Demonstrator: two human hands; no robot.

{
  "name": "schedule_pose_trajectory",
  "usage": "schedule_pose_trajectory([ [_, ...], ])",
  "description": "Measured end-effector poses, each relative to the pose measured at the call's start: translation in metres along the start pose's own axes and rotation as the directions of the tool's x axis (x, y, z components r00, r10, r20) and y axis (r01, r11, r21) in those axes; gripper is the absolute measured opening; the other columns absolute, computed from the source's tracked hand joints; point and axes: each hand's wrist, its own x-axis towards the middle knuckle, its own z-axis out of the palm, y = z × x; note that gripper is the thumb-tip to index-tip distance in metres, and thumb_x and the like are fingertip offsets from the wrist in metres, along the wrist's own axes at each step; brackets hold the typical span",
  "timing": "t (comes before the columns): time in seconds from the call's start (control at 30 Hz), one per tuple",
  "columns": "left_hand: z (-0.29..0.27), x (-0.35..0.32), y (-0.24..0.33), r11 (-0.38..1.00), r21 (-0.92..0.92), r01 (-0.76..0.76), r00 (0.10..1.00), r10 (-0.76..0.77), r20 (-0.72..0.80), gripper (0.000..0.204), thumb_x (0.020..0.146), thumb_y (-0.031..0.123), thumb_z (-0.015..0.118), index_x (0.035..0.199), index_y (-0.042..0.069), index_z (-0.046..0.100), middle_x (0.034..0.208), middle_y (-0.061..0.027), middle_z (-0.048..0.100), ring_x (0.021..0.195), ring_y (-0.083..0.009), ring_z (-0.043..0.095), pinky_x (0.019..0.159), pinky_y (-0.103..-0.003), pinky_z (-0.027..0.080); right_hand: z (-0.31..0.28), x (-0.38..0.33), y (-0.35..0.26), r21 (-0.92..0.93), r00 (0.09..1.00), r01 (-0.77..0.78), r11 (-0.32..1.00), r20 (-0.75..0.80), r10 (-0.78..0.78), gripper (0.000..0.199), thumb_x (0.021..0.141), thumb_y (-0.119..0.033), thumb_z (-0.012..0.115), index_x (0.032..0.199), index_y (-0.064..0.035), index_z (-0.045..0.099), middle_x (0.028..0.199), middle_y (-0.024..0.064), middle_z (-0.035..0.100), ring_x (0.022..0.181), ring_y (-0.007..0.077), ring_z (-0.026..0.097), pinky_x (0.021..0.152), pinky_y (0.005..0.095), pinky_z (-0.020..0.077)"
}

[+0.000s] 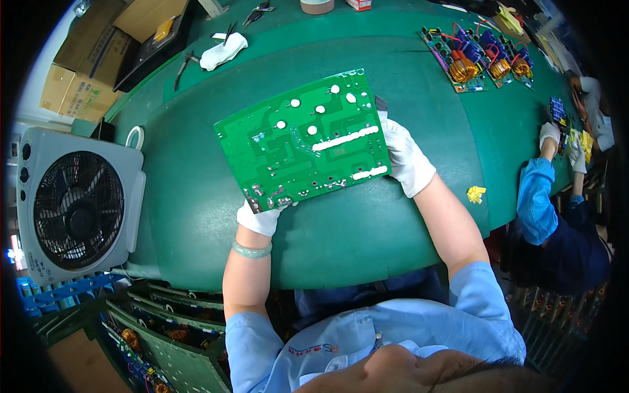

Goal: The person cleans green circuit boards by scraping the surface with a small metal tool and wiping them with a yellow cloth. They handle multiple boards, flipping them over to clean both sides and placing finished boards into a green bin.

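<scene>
A green circuit board (304,141) is held up above the green table, its solder side facing me, with white blobs and two white strips across it. My right hand (407,157), in a white glove, grips the board's right edge; part of its fingers is hidden behind the board. At the lower left corner my left hand (257,219), gloved too, holds the board from below, most of its fingers out of sight. The parts on the board's far side are hidden, apart from a dark piece sticking out at the right edge.
A grey box fan (82,209) stands at the left. Several boards with copper coils (464,70) lie at the back right. Pliers (185,69) and a white cloth (224,52) rest at the back left. A crumpled yellow scrap (476,194) lies near a co-worker's blue sleeve (537,200).
</scene>
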Motion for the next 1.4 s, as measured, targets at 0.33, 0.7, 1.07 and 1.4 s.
schedule_pose_trajectory([
  [0.33, 0.002, 0.0, -0.001, 1.0, -0.027, -0.008, 0.999, 0.009, 0.031, 0.045, 0.104, 0.038, 0.042, 0.135, 0.007, 0.051, 0.127, -0.0143, 0.061, 0.108, -0.0284, 0.065, 0.084, -0.046, 0.059, -0.001, -0.001, -0.002, 0.002, 0.999, -0.02, 1.0, -0.027, 0.02, 0.037, 0.095, -0.014, 0.06, 0.129, 0.0009, 0.058, 0.124, 0.0076, 0.065, 0.113, 0.0171, 0.062, 0.098, 0.032, 0.0478],
  [0.7, 0.006, 0.001, -0.005, 0.998, -0.054, -0.024, 0.996, 0.029, 0.081, 0.045, 0.104, 0.038, 0.041, 0.136, 0.007, 0.051, 0.128, -0.0146, 0.06, 0.11, -0.029, 0.065, 0.086, -0.046, 0.059, 0.008, -0.002, -0.007, -0.016, 0.996, -0.04, 0.999, -0.078, 0.039, 0.033, 0.094, -0.015, 0.064, 0.124, -0.0003, 0.061, 0.117, 0.0071, 0.067, 0.106, 0.016, 0.065, 0.093, 0.0317, 0.0508],
  [1.07, 0.007, -0.002, -0.007, 0.996, -0.075, -0.049, 0.991, 0.058, 0.123, 0.046, 0.104, 0.038, 0.041, 0.137, 0.007, 0.05, 0.13, -0.0149, 0.06, 0.112, -0.0296, 0.064, 0.088, -0.047, 0.058, 0.021, -0.002, -0.011, -0.072, 0.981, -0.056, 0.996, -0.188, 0.041, 0.029, 0.094, -0.016, 0.064, 0.118, -0.0005, 0.064, 0.11, 0.0082, 0.07, 0.095, 0.0159, 0.069, 0.082, 0.0307, 0.0564],
  [1.4, 0.0, -0.001, -0.008, 0.979, -0.199, 0.043, 0.95, 0.022, 0.311, 0.049, 0.105, 0.038, 0.042, 0.147, 0.013, 0.043, 0.143, -0.0119, 0.052, 0.125, -0.0267, 0.057, 0.099, -0.048, 0.053, 0.023, -0.004, -0.011, -0.109, 0.978, -0.035, 0.993, -0.21, 0.012, 0.03, 0.093, -0.016, 0.065, 0.12, -0.0015, 0.062, 0.111, 0.0079, 0.069, 0.096, 0.0156, 0.069, 0.084, 0.031, 0.0573],
])
